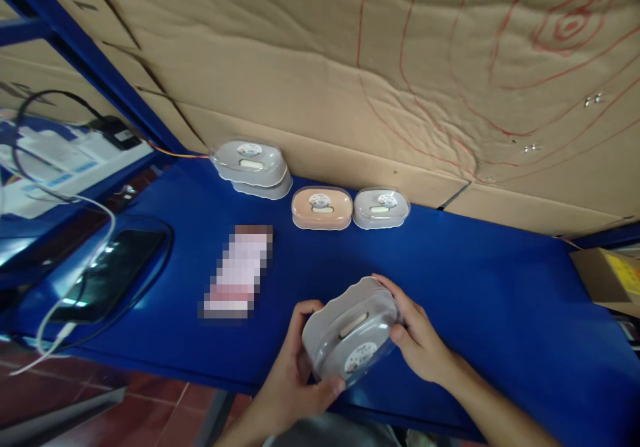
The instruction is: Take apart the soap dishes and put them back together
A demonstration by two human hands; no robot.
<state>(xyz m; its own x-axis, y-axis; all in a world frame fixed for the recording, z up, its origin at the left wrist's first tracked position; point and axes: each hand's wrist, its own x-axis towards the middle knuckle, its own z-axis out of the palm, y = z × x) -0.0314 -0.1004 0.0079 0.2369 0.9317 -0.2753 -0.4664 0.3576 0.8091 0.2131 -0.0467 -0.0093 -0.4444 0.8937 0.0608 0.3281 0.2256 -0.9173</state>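
Observation:
Between both hands, tilted above the front of the blue table, is a grey oval box with a clear lid (353,330). A round sticker and a pale oblong piece show on its top. My left hand (307,374) wraps its left end, thumb on the near lower edge. At the right end, my right hand (417,334) grips with the thumb on the lid and the fingers along the far side. The undersides of the fingers are hidden by the box.
Along the cardboard wall (280,74) stand stacked grey boxes (250,164), a peach box (321,208) and another grey box (381,208). A blurred-out flat item (240,270) lies on the blue table (500,300). Left are a dark phone (113,274) and cables; right, a cardboard box (600,277).

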